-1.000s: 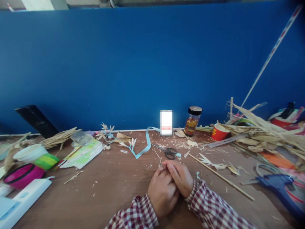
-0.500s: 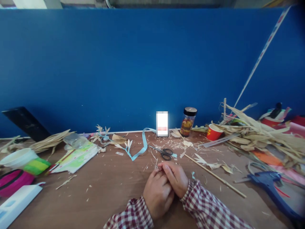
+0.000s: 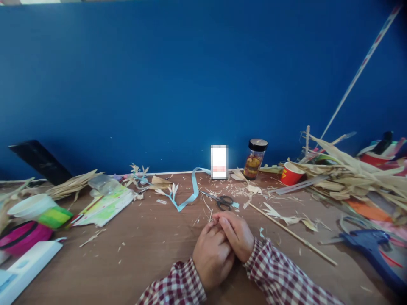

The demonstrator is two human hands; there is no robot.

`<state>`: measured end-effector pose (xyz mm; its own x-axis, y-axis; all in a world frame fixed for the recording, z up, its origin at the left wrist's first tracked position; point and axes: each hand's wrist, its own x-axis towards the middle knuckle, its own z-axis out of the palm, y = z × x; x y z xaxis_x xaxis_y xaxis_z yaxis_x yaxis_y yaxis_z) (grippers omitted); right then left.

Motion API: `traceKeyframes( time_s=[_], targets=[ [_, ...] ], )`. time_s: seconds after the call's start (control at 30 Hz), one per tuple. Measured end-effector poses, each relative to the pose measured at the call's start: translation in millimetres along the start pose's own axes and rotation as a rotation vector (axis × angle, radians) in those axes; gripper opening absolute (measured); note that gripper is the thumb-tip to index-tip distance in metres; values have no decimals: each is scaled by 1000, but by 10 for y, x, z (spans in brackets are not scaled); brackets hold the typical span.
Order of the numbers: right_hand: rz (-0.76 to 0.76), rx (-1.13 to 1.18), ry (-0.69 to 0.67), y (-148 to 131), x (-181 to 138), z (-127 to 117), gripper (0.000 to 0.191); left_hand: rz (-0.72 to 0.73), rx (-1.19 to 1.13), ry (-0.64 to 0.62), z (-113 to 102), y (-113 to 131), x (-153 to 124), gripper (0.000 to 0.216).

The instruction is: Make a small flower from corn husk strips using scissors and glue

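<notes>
My left hand [image 3: 212,254] rests on the table with its fingers curled and closed. Over its fingers folds my right hand [image 3: 237,235], closed too, with the thumb on top. The two hands touch, and their palms are hidden, so whatever lies inside, if anything, does not show. Just beyond the fingertips lie dark-handled scissors [image 3: 224,202] with the blades pointing left. A light blue ribbon [image 3: 194,186] curls to their left, beside a small husk flower [image 3: 173,194] on a blue stem. Right of my hands lies a thin stick [image 3: 292,234].
A lidded jar [image 3: 253,161] and a red paper cup [image 3: 291,173] stand at the back. Dried husks [image 3: 352,182] and a blue glue gun [image 3: 369,245] lie right. At left are a painted sheet [image 3: 106,207], a pink pouch [image 3: 28,239] and a white power strip [image 3: 34,271]. A blue partition [image 3: 178,84] rises behind.
The view has tilted down and turned slightly left, so the table things sit a little higher and farther right. My hands stay folded together in the same pose.
</notes>
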<state>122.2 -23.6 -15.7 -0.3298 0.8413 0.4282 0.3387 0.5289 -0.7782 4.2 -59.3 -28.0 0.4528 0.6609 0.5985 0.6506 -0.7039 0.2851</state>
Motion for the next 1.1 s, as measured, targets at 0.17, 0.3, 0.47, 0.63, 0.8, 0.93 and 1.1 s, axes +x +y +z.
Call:
traceKeyframes(
  time_s=[0.17,0.3,0.47,0.63,0.8,0.93,1.1],
  targets=[
    [17,2,-27,14,5,6,26,0,16,-8,2,-12,-4,27],
    [28,-1,-35,18,1,9,26,-2,24,-22,0,-13,-4,26],
    [37,-7,-41,28,-9,12,26,-3,23,-24,-1,-10,-6,29],
    [33,-19,-33,48,-10,18,26,-7,20,-32,-4,-13,-9,29],
    [25,-28,-29,37,-8,13,26,-12,-12,-42,-11,-12,-5,29],
    [26,-45,-19,22,-9,9,26,-21,-21,-38,6,-19,-13,24],
    [35,-46,-26,28,-10,9,26,-20,-27,-35,9,-15,-12,22]
  ],
)
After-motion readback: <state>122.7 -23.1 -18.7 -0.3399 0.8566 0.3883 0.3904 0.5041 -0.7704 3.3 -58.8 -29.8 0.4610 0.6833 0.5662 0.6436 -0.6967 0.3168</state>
